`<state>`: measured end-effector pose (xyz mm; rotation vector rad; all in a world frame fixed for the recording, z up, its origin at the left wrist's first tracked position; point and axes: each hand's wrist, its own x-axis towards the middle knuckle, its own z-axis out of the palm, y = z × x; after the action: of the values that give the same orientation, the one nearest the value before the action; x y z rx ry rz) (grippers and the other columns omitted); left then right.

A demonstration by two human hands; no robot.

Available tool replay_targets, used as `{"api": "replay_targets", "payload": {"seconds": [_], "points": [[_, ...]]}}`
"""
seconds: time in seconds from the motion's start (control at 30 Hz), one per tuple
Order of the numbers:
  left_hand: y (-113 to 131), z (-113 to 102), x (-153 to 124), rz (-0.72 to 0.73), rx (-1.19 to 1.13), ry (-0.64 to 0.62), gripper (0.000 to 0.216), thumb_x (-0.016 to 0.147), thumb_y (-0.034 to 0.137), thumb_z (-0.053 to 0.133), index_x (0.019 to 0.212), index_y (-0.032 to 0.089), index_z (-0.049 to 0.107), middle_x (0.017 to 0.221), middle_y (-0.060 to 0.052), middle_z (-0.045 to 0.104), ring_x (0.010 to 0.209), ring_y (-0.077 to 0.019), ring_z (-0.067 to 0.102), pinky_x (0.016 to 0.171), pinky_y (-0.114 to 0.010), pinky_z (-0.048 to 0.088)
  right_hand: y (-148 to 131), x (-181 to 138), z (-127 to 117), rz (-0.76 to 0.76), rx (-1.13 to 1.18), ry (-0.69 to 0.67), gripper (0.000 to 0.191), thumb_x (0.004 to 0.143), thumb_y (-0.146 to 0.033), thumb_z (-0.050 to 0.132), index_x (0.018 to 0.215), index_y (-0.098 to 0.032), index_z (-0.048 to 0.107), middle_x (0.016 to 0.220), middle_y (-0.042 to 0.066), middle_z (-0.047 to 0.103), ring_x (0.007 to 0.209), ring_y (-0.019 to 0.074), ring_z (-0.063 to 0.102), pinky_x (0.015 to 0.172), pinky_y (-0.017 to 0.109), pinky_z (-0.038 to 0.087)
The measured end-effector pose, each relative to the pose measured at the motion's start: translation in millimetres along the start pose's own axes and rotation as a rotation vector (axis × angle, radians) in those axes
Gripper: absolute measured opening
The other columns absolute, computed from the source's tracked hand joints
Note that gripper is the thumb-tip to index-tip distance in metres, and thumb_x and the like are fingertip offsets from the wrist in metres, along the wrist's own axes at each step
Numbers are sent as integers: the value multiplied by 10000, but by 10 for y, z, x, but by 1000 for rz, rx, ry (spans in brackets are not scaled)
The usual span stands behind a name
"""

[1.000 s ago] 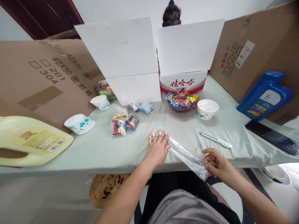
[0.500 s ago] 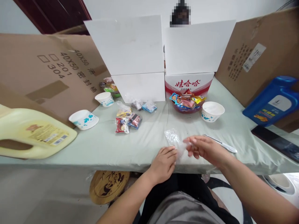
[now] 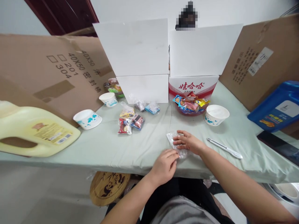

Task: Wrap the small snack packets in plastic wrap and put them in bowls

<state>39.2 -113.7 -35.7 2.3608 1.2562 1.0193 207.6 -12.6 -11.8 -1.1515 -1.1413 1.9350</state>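
A crinkled clear plastic bag lies flat on the cloth near the table's front edge. The curled fingers of my left hand grip its lower edge, thumb tucked beneath. Over the bag's upper right part, my right hand is stretched out with its fingers apart, resting on or just above the film. To its right lies a white pen. Left of the bag sit several wrapped snacks, among them a red packet, a dark packet and a blue packet.
A bowl of wrapped snacks and a paper bowl stand before a white carton. Two more paper bowls are at left, by a yellow jug. A blue bottle and a dark phone are at right.
My right hand has moved from pinching the bag's right side to lying spread over it. The bag looks flatter. My left hand stays at its lower edge, and the view has shifted slightly.
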Motion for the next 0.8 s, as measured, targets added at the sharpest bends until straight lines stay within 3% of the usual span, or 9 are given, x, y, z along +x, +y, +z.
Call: {"api": "replay_targets", "payload": {"seconds": [0.07,0.13,0.33,0.4,0.47,0.57,0.67,0.8], "points": [[-25,-60,68,-62,-19,135,282,887,117,432,1081,194,623,1081,-99,661,1033,-210,602,917,-383,504,28,-11,-1,-37,-25,-3,565,841,-332,679,1314,-178,410,1153,126,628,890,162,677,708,279,573],[-82,-104,184,-69,0,183,240,920,171,427,1058,195,622,1038,-96,656,997,-210,603,889,-381,507,44,-3,-3,-58,-45,-15,585,831,-359,689,1319,-188,417,1162,123,624,897,166,674,712,284,575],[-355,-2,486,-35,196,22,98,879,212,551,826,184,629,957,-85,647,947,-239,584,865,-417,486,161,-18,18,-163,-136,20,589,818,-402,673,1326,-220,438,1210,114,592,952,184,665,753,325,583],[-390,43,492,-50,245,-3,52,859,200,586,822,184,619,954,-81,642,950,-247,580,863,-419,481,246,-120,9,-314,-332,94,523,831,-385,642,1302,-232,473,1252,118,568,997,206,648,783,369,582],[-381,60,468,-46,263,-8,36,860,191,587,846,188,620,959,-80,640,969,-249,580,876,-419,475,328,-270,-30,-553,-666,155,439,846,-345,618,1260,-234,526,1262,119,569,1072,237,609,852,424,558],[-342,50,432,-19,262,-22,88,874,180,573,936,195,634,1055,-83,651,1058,-253,572,930,-428,457,398,-500,-127,-834,-1158,150,291,879,-270,590,1164,-214,612,1187,123,621,1115,272,567,935,488,495],[-325,39,419,17,250,-60,158,889,175,565,1024,204,642,1148,-72,660,1140,-249,560,986,-436,429,412,-653,-196,-904,-1384,95,236,909,-295,584,1118,-202,642,1123,131,647,1030,268,582,882,476,501],[-327,33,396,76,217,-104,188,898,202,573,1069,211,650,1205,-64,662,1194,-244,552,1007,-428,415,473,-780,-159,-927,-1501,38,370,869,-390,648,1181,-196,608,1156,131,629,1015,273,560,849,449,496]]}}
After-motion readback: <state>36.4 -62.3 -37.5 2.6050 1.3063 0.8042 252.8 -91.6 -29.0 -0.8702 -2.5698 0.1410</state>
